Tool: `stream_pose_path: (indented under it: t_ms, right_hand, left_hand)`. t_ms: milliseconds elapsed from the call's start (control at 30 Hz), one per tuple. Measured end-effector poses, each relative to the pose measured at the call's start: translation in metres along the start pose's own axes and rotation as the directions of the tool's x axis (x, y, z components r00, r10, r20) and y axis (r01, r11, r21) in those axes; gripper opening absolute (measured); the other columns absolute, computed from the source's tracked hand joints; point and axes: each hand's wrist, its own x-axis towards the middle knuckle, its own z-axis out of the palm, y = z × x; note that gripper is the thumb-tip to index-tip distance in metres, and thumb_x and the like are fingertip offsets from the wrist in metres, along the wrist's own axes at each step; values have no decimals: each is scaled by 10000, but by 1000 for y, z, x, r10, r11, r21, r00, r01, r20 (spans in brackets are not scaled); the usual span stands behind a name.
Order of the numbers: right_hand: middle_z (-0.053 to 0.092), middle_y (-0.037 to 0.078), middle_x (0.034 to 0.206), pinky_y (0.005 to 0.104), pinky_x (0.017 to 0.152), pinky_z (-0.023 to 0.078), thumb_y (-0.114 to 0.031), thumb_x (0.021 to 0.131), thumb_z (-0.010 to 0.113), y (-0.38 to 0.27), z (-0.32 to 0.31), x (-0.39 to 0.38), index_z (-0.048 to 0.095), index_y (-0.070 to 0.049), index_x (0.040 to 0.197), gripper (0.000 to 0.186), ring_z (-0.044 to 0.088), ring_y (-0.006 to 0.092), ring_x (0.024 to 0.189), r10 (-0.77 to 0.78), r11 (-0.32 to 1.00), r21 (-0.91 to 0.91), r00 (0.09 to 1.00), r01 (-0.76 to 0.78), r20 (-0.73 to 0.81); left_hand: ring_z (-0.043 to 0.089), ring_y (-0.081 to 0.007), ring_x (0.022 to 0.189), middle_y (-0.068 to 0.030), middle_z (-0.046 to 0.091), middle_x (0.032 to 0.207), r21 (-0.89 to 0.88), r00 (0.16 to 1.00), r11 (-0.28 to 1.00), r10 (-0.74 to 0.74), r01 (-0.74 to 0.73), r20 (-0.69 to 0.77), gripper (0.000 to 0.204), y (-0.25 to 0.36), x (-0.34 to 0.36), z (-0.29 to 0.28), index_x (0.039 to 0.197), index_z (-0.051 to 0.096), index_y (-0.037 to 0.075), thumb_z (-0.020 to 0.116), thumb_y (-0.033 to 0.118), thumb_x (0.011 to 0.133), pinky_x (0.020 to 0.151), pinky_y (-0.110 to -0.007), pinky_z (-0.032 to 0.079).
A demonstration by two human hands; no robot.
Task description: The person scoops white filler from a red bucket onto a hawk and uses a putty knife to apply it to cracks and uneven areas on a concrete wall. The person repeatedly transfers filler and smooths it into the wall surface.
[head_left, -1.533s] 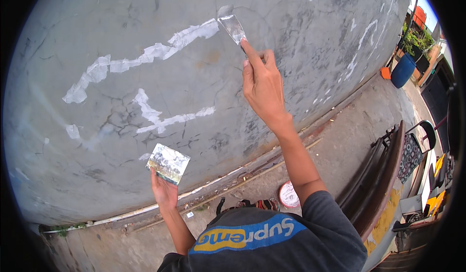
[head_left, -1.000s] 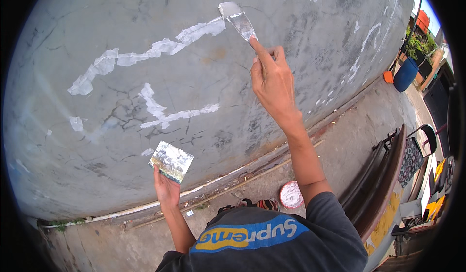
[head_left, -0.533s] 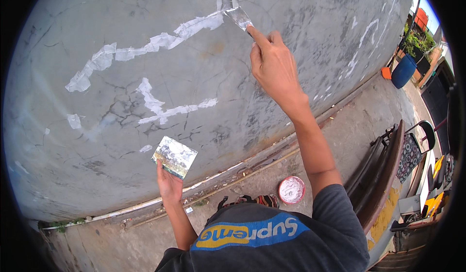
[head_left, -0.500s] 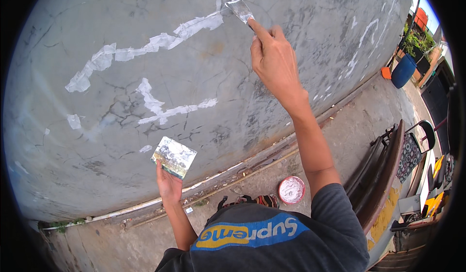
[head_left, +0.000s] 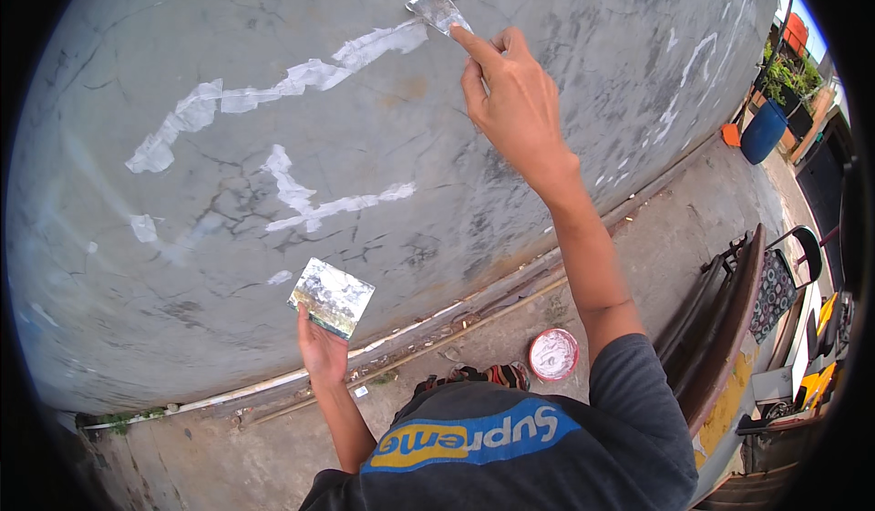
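My right hand [head_left: 515,110] grips a metal putty knife [head_left: 437,10], index finger along its blade, which is at the grey wall [head_left: 456,165] by the upper end of a long, jagged strip of white filler [head_left: 310,75]. An L-shaped white patch [head_left: 342,206] sits below that strip, among fine cracks. Lower down, my left hand [head_left: 324,356] holds a square plate [head_left: 333,290] smeared with white paste, its fingers underneath and partly hidden. On the ground by my feet stands a round red-rimmed tub [head_left: 553,354] of white paste.
A pipe [head_left: 164,412] runs along the wall's foot. At right are a curved brown wooden object [head_left: 725,338], a chair with a patterned seat [head_left: 775,297], a blue drum [head_left: 763,133], an orange object [head_left: 730,135], plants [head_left: 788,78] and piled oddments [head_left: 811,388].
The putty knife and my right hand have moved upward along the wall, the blade swinging slightly left in the last half second. The plate in my left hand has shifted slightly up and right.
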Motion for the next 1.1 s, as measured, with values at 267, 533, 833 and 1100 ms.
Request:
stream_pose_path:
  t_ms: [267, 533, 833, 1100]
  right_hand:
    - [540, 110, 835, 367, 523, 466, -51, 863, 584, 21, -1, -16, 636, -101, 1223, 366, 552, 263, 572, -81, 990, -93, 975, 102, 209]
    - [541, 173, 854, 406, 558, 512, -70, 894, 551, 28, -29, 8, 606, -51, 1242, 353, 585, 313, 580, 5, 999, -47, 998, -2, 65]
    - [509, 129, 863, 411, 606, 487, -42, 911, 539, 39, 58, -42, 531, -106, 1350, 444, 565, 291, 620, 177, 981, 75, 984, -179, 37]
    - [530, 195, 886, 425, 608, 512, -52, 891, 543, 25, -11, -7, 530, -7, 1315, 426, 602, 344, 645, 114, 988, 97, 991, -120, 69]
  left_hand:
    - [468, -231, 1285, -90, 477, 1401, 22, 999, 999, -41, 41, 5, 510, -8, 3, -3, 1407, 373, 42, 394, 376, 1022, 1080, -393, 374]
    - [484, -231, 1270, -97, 485, 1391, 59, 999, 997, -48, 47, 24, 519, -12, 7, 10, 1407, 369, 35, 382, 385, 1024, 1074, -394, 384]
    - [488, -225, 1265, -95, 495, 1384, 57, 996, 995, -83, 81, 17, 506, -22, 12, 12, 1405, 372, 33, 368, 372, 1030, 1067, -389, 390]
    - [497, -223, 1257, -88, 504, 1380, 57, 997, 997, -60, 57, 51, 508, -16, 11, 7, 1397, 390, 36, 391, 380, 1023, 1061, -387, 394]
